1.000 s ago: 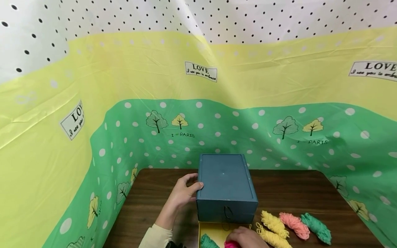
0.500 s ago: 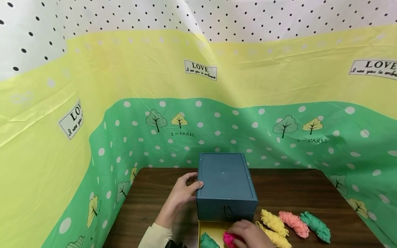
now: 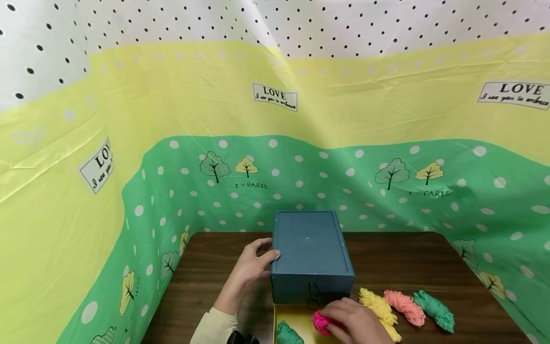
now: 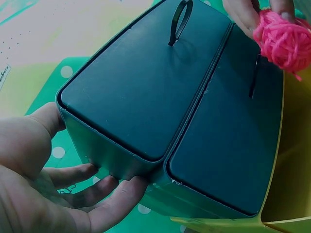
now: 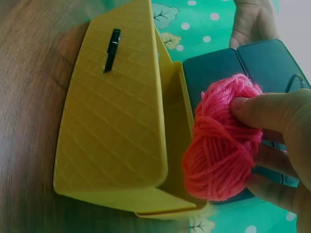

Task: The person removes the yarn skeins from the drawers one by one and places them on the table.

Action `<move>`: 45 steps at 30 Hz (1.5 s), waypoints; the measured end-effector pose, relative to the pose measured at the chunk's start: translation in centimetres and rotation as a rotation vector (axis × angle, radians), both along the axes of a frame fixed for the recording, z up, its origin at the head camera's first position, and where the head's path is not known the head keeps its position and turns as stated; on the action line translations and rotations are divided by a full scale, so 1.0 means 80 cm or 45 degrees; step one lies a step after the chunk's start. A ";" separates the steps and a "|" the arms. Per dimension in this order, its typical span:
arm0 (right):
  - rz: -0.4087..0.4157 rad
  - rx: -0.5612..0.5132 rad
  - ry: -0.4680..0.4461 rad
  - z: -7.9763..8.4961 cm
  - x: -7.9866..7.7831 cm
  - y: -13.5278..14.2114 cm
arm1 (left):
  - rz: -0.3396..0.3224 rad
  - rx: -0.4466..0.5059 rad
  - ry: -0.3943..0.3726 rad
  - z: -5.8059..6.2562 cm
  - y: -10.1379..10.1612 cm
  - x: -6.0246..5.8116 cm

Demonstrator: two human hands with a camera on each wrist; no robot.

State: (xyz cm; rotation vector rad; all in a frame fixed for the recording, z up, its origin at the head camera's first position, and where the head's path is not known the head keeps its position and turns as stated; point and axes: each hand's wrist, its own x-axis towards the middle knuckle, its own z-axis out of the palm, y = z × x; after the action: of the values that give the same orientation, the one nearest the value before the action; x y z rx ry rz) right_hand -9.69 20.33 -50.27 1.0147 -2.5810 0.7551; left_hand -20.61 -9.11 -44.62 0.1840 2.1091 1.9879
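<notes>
My left hand (image 3: pixel 254 263) rests against the left side of a dark blue drawer box (image 3: pixel 309 243). Its thumb touches the top edge, and in the left wrist view the fingertips press on the box's side. In my right hand (image 3: pixel 360 321) a pink yarn skein (image 5: pixel 223 145) is pinched between thumb and fingers. The skein hangs over a yellow drawer (image 3: pixel 298 313), pulled out at the bottom of the box. A green yarn skein (image 3: pixel 289 333) lies inside the drawer at left. The two dark fronts above, each with a black loop, are closed.
To the right of the drawer, yellow yarn (image 3: pixel 379 306), a coral skein (image 3: pixel 405 307) and another green skein (image 3: pixel 434 310) lie on the brown wooden table (image 3: pixel 399 258). A patterned curtain (image 3: pixel 240 205) encloses the table at the back and sides.
My right hand has lifted the pink skein from the drawer and shifted it slightly right and up. The left hand stays on the box. The head view has shifted a little.
</notes>
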 end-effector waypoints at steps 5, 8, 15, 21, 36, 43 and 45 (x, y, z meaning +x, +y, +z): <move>-0.034 -0.001 0.018 0.005 0.003 0.015 | 0.001 -0.006 -0.002 -0.001 -0.001 0.001; -0.079 0.016 0.009 0.008 0.005 0.025 | 0.004 -0.021 -0.001 -0.001 -0.001 0.003; -0.250 0.089 -0.038 0.012 0.008 0.048 | 0.013 -0.040 0.001 0.002 -0.002 0.006; -0.381 0.129 -0.105 0.007 0.013 0.071 | 0.014 -0.051 0.000 0.001 -0.003 0.006; -0.734 0.166 -0.229 -0.016 0.026 0.145 | 0.008 -0.033 -0.004 0.000 -0.002 0.006; -0.798 0.230 -0.341 -0.029 0.024 0.180 | 0.005 -0.028 0.000 0.001 -0.001 0.005; -0.782 0.262 -0.437 -0.032 0.020 0.190 | 0.008 -0.033 0.002 0.001 0.000 0.005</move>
State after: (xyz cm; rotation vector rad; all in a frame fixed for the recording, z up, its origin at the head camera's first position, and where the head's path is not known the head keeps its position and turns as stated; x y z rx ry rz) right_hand -8.12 35.53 -52.86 0.0906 -3.0580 0.5347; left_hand -20.19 -9.15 -44.54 0.1748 2.1375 1.9633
